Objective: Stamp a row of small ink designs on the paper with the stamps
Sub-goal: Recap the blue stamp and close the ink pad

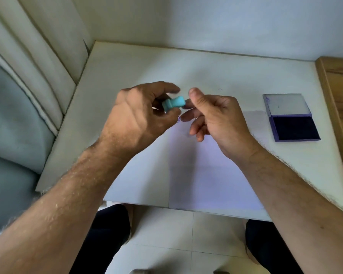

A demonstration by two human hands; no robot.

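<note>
So from the head cam: left hand (139, 113) has a little teal stamp (173, 103) pinched in its fingertips, held up off the paper (206, 165). Right hand (216, 117) is loosely curled, empty, its fingertips right at the stamp's end, maybe touching it. Just under the hands there's one small purple print (178, 119) peeking out, possibly more hidden behind the fingers. The ink pad (294, 128) sits open, well off past the right hand. I'd say the row's barely started.
</note>
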